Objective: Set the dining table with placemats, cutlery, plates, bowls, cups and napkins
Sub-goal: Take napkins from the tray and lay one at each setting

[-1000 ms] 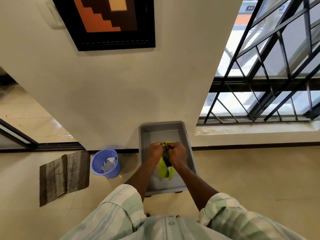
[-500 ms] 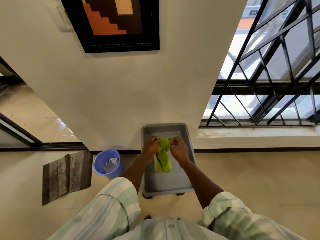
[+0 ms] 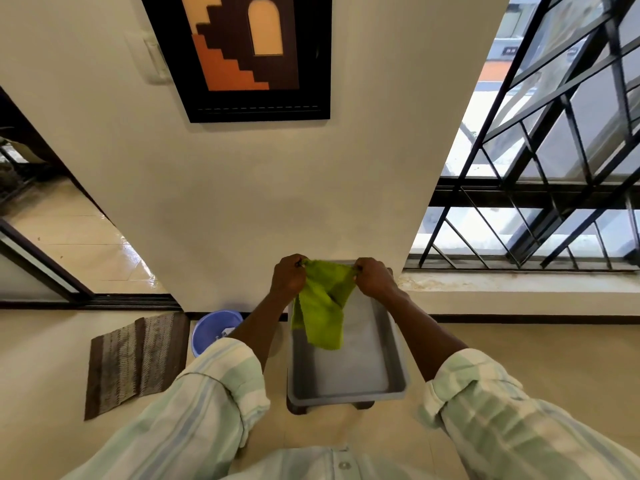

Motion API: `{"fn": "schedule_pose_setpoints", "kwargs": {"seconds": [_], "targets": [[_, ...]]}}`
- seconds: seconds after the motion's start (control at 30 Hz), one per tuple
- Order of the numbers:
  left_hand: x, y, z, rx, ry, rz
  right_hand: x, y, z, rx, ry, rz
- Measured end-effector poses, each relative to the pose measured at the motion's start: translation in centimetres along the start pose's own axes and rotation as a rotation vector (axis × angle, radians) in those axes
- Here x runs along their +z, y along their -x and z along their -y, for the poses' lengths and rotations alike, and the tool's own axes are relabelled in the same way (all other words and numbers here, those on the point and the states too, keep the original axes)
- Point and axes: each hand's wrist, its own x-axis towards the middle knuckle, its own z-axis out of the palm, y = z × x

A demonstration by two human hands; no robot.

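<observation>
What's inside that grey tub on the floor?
The grey tub shows only a bare grey bottom where it is visible. A green cloth, held up by the left hand and right hand, hangs over its far part and hides that.

We list a lime-green napkin (image 3: 323, 306) at centre frame, above a plain grey tray (image 3: 349, 375). At lower left we note a brown mat (image 3: 135, 362) with paler herringbone stripes, beside it a periwinkle-blue bucket (image 3: 211, 327). Our sleeves (image 3: 207, 403) along the bottom edge are pale green, white and light blue in stripes. At top centre, a black-framed picture (image 3: 242, 53) shows orange, dark brown and tan.
</observation>
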Motion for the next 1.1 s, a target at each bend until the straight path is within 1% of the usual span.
{"fn": "schedule_pose_setpoints", "kwargs": {"seconds": [0.07, 0.13, 0.2, 0.3, 0.37, 0.47, 0.6, 0.67, 0.73, 0.8, 0.87, 0.93, 1.03, 1.1], "targets": [[-0.6, 0.1, 0.6, -0.037, -0.03, -0.096, -0.4, -0.2, -0.1, 0.038, 0.016, -0.074], [-1.1, 0.2, 0.6, -0.057, 0.024, -0.183, -1.0, -0.3, -0.3, 0.09, -0.028, -0.127], [-1.5, 0.2, 0.4, -0.023, 0.077, -0.152, -1.2, -0.7, -0.5, 0.078, -0.105, -0.13], [-1.7, 1.0, -1.7, 0.032, 0.118, -0.036, -0.6, -0.9, 0.1, 0.007, -0.186, -0.023], [-1.8, 1.6, -3.4, 0.066, 0.191, -0.008, 0.1, -0.9, 1.2, -0.032, -0.183, 0.039], [-1.7, 1.4, -4.3, 0.129, 0.305, 0.036, 0.8, -1.1, 2.2, -0.097, -0.096, 0.035], [-2.4, 0.3, -3.8, 0.128, 0.379, 0.048, 1.2, -1.4, 2.6, -0.137, 0.068, 0.121], [-2.6, -0.1, -3.3, 0.109, 0.366, 0.046, 0.9, -1.4, 2.7, -0.13, 0.135, 0.129], [-2.8, -0.7, -2.3, 0.091, 0.274, -0.004, 0.4, -1.6, 2.4, -0.116, 0.006, 0.109], [-3.0, -1.2, -1.2, 0.053, 0.126, -0.079, -0.4, -2.2, 1.9, -0.072, -0.198, 0.066], [-2.9, -1.4, -0.3, 0.011, 0.057, -0.138, -1.1, -2.5, 1.8, 0.0, -0.404, 0.049], [-2.5, -1.6, 0.0, -0.019, 0.063, -0.147, -1.9, -2.5, 2.1, 0.062, -0.539, 0.062], [-2.0, -1.8, -0.5, -0.054, 0.122, -0.119, -2.3, -2.4, 2.4, 0.078, -0.538, 0.058], [-2.0, -1.8, -1.1, -0.041, 0.206, -0.105, -2.4, -2.3, 2.2, 0.101, -0.641, 0.033]]}}
